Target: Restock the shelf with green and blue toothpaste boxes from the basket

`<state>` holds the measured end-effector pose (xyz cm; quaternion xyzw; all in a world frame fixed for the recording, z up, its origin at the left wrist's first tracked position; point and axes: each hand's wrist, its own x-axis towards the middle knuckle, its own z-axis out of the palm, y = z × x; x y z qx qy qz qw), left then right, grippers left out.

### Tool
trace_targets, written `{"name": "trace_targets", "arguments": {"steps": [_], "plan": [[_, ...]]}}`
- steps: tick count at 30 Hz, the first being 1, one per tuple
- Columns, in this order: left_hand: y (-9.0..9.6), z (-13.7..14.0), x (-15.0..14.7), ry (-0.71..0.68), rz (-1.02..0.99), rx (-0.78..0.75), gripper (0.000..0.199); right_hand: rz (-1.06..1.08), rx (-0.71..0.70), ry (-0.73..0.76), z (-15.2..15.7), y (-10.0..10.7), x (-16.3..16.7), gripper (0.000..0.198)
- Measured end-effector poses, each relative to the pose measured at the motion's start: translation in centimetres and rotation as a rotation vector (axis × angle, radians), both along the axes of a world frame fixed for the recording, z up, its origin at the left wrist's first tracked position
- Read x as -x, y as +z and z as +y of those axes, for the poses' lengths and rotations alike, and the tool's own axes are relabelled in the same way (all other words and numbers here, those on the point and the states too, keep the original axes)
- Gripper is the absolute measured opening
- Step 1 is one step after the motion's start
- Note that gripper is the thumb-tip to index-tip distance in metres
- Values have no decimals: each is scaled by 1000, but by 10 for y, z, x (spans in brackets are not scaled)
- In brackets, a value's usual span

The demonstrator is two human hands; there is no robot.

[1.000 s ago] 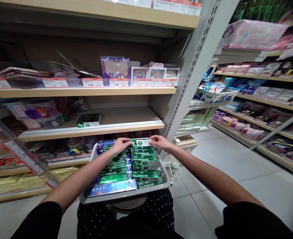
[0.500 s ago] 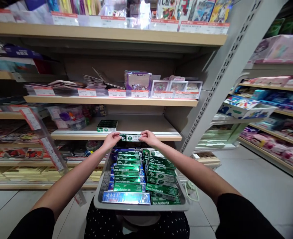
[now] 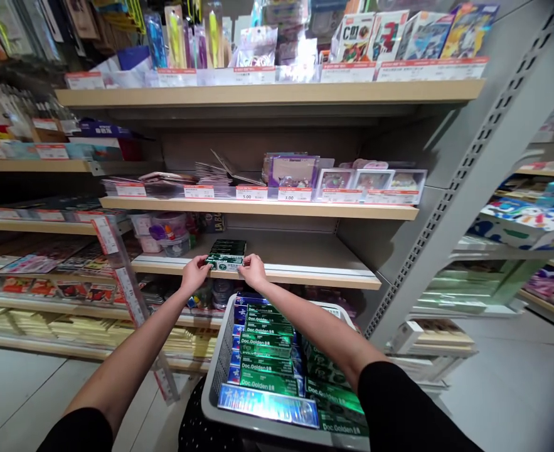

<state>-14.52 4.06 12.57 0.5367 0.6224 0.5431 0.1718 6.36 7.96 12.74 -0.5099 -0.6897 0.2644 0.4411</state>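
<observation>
My left hand (image 3: 195,274) pinches the left end of a green and white toothpaste box (image 3: 224,262), and my right hand (image 3: 254,271) has its right end. Between them the box lies level at the front edge of the lower shelf (image 3: 295,251). Right behind it is a small stack of dark green boxes (image 3: 228,245); whether the held box touches them I cannot tell. Below my right forearm stands a grey basket (image 3: 211,383) with several green "Doc.Golden" boxes (image 3: 267,365) and a blue box (image 3: 268,405) at its near end. My forearm hides part of its right side.
Clear plastic tubs (image 3: 169,232) stand left of the stack. Above runs a shelf (image 3: 258,206) with flat packets and small framed items. A slanted price strip (image 3: 128,295) is at the left, a perforated metal upright (image 3: 460,157) at the right.
Both hands have carried the toothpaste box from above the basket, leftward to the front of the dark green stack. The view has shifted left and the basket now appears lower right.
</observation>
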Motion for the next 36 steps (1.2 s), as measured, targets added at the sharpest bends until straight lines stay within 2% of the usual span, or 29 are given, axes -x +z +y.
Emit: {"name": "trace_targets", "arguments": {"steps": [7, 13, 18, 23, 29, 36], "plan": [[0, 10, 0, 9, -3, 40, 36, 34, 6, -37, 11, -10, 7, 20], [1, 19, 3, 12, -16, 52, 34, 40, 20, -33, 18, -7, 7, 20], [5, 27, 9, -8, -16, 58, 30, 52, 45, -46, 26, -7, 6, 20], [1, 34, 17, -50, -70, 68, 35, 105, 85, -39, 35, -14, 8, 21], [-6, 35, 16, -108, -200, 58, 41, 134, 93, 2, 38, -17, 7, 30], [-9, 37, 19, -96, -218, 81, 52, 146, 82, 58, 31, -12, 2, 44]]}}
